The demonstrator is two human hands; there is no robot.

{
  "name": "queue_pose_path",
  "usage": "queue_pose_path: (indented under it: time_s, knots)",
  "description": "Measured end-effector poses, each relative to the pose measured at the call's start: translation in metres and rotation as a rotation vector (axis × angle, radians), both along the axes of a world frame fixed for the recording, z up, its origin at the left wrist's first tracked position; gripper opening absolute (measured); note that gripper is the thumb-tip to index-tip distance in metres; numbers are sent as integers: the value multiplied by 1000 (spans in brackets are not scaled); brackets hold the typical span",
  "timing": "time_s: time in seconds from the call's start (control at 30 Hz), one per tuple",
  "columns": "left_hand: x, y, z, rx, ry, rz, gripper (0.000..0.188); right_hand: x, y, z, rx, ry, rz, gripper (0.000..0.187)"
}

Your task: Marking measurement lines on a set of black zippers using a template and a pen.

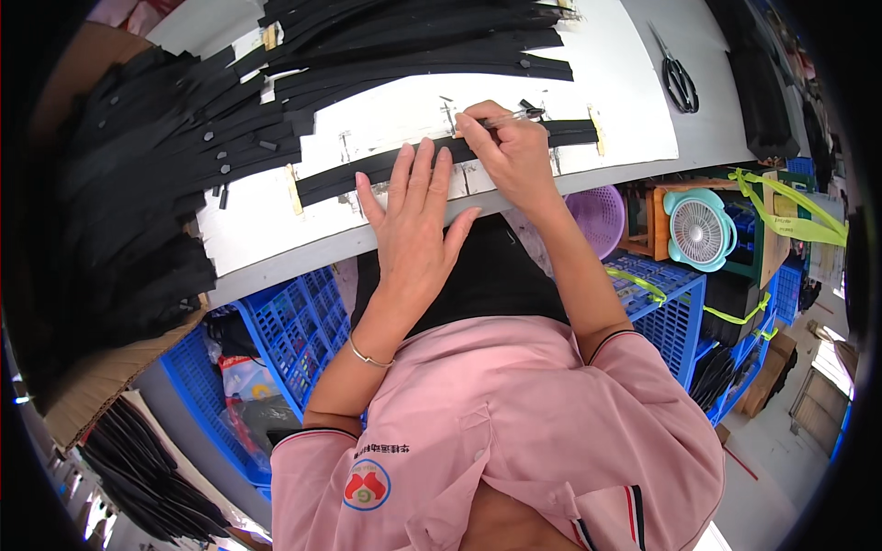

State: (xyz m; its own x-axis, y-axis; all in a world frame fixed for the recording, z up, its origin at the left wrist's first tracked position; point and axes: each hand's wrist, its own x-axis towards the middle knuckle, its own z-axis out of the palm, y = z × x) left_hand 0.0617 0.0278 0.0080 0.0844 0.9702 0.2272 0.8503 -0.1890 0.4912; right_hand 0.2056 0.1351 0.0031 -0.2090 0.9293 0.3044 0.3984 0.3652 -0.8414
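At the white surface [514,55], our left hand [413,216] lies open and flat, pressing down a long black strip [367,170], while our right hand [510,151] is closed around a clear pen [505,118], its tip at the strip's upper edge. The strip runs lengthwise across the surface from lower left to upper right, between two tan end stops. Marking cleanly here, we judge, calls for steady downward pressure so the strip cannot slide. Scissors [678,78] rest beyond the strip's right end.
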Motion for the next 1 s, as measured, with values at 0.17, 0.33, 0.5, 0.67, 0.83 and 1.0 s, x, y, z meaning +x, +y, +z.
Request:
queue_pose_path:
  time_s: [0.17, 0.33, 0.5, 0.67, 0.83, 1.0]
  knots:
    - [0, 1, -1, 16, 10, 10, 69, 4, -2, 8, -30, -31, 35, 18]
    - [1, 1, -2, 20, 19, 14, 68, 12, 1, -3, -5, 21, 149, 17]
    - [1, 2, -2, 19, 37, 4, 68, 9, -1, -2, 81, -21, 123, 18]
    - [1, 2, -3, -6, 62, 9, 68, 14, -3, 5, -41, 41, 185, 19]
    - [0, 0, 2, -31, 86, -6, 70, 56, -4, 40, -189, 469, -5, 21]
    - [1, 1, 0, -36, 99, 2, 71, 107, 26, 19, -207, 217, -56, 15]
